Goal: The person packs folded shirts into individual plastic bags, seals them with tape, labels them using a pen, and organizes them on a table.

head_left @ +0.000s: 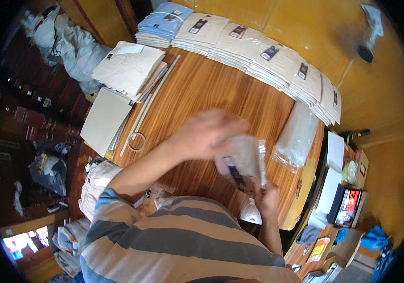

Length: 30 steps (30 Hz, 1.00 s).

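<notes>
A folded beige garment in a clear plastic bag (248, 158), with a dark label strip on it, is held up above the table in front of me. My right hand (267, 195) grips its lower right corner, the thumb and fingers closed on the plastic. At its upper left edge is my left hand (211, 133), smeared by motion. The left fingers lie over or beside the bag, and I cannot tell whether they pinch it.
Stacks of bagged beige garments (239, 40) line the table's (211, 80) far edge, with blue garments (164, 21) at their left end. A loose garment pile (129, 68), long strips (150, 104) and a tape roll (137, 141) lie left. Clear plastic bags (298, 134) lie right.
</notes>
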Motion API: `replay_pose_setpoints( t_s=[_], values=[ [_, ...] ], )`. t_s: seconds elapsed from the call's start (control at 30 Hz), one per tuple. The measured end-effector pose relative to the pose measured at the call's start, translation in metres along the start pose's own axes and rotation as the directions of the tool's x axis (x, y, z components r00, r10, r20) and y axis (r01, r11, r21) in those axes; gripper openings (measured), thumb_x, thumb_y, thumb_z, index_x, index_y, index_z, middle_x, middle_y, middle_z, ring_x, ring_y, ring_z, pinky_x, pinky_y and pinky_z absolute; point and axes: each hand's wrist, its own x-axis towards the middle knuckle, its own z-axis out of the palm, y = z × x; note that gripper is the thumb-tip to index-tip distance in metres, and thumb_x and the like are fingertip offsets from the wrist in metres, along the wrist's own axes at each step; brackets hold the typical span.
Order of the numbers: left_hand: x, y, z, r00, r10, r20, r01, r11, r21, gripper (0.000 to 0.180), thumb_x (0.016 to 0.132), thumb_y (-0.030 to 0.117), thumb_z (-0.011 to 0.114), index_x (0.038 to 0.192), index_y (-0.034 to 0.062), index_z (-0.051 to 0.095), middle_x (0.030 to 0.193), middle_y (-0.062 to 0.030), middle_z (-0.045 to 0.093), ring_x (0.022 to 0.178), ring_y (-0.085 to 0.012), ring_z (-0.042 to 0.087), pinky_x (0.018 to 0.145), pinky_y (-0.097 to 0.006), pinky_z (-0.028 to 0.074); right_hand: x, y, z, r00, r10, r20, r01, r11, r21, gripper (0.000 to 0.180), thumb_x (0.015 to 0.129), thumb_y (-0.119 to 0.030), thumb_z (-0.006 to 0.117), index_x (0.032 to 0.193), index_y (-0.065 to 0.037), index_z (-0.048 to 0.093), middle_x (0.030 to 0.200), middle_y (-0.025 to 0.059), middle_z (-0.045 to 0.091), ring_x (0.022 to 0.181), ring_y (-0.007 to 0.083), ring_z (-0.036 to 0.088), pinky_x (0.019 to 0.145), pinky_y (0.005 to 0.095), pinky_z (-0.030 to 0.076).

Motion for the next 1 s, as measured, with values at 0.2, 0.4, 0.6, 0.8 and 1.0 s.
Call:
replay_pose_setpoints(
  t_s=[0.2, 0.4, 0.6, 0.8, 1.0],
  values=[
    [-0.161, -0.147, 0.114, 0.844, -0.534, 0.058, 0.493, 0.812, 0.312, 0.073, 0.104, 0.050, 0.056, 0.161, 0.0073, 0.039, 0.167, -0.0205, 0.035, 0.154, -0.0411, 0.032, 0.126, -0.053, 0.028, 0.118, -0.015, 0.000, 0.996, -0.062, -0.063, 0.062, 0.998, -0.008, 0.024, 0.101, -0.019, 0.071, 0.113, 0.001, 0.073, 0.064, 0.0132, 0.067, 0.051, 0.0165, 0.062, 0.051, 0.0354, 0.049],
    [-0.165, -0.154, 0.123, 0.819, -0.551, 0.159, 0.504, 0.824, 0.257, 0.078, 0.104, 0.058, 0.049, 0.164, 0.0105, 0.036, 0.175, -0.0175, 0.017, 0.162, -0.0391, 0.012, 0.131, -0.054, 0.011, 0.363, -0.059, 0.092, 0.957, -0.151, -0.246, 0.259, 0.825, 0.501, 0.035, 0.101, -0.021, 0.073, 0.123, 0.006, 0.068, 0.111, 0.0139, 0.075, 0.097, 0.0165, 0.069, 0.084, 0.0332, 0.056],
    [-0.167, -0.159, 0.119, 0.822, -0.554, 0.132, 0.540, 0.832, 0.130, 0.076, 0.103, 0.058, 0.050, 0.162, 0.0110, 0.039, 0.173, -0.0180, 0.022, 0.161, -0.0388, 0.014, 0.131, -0.055, 0.011, 0.584, -0.109, 0.187, 0.988, 0.102, -0.120, 0.010, 0.721, 0.692, 0.051, 0.094, -0.025, 0.081, 0.127, 0.011, 0.066, 0.122, 0.0191, 0.073, 0.108, 0.0257, 0.069, 0.097, 0.0353, 0.053],
    [-0.172, -0.164, 0.117, 0.828, -0.542, 0.141, 0.534, 0.840, 0.096, 0.076, 0.104, 0.056, 0.047, 0.162, 0.0087, 0.037, 0.173, -0.0184, 0.021, 0.162, -0.0381, 0.013, 0.130, -0.056, 0.011, 0.670, -0.093, 0.242, 0.961, 0.262, 0.089, -0.227, 0.563, 0.794, 0.063, 0.088, -0.022, 0.084, 0.135, 0.012, 0.059, 0.126, 0.0205, 0.070, 0.105, 0.0239, 0.071, 0.087, 0.0353, 0.058],
    [-0.171, -0.169, 0.118, 0.820, -0.555, 0.143, 0.542, 0.832, 0.120, 0.075, 0.105, 0.056, 0.046, 0.162, 0.0071, 0.038, 0.173, -0.0196, 0.021, 0.162, -0.0397, 0.012, 0.130, -0.058, 0.009, 0.651, -0.143, 0.220, 0.984, 0.147, -0.103, -0.128, 0.977, 0.171, 0.079, 0.093, -0.049, 0.075, 0.141, 0.010, 0.056, 0.121, 0.0211, 0.072, 0.106, 0.0263, 0.070, 0.095, 0.0342, 0.054]
  ],
)
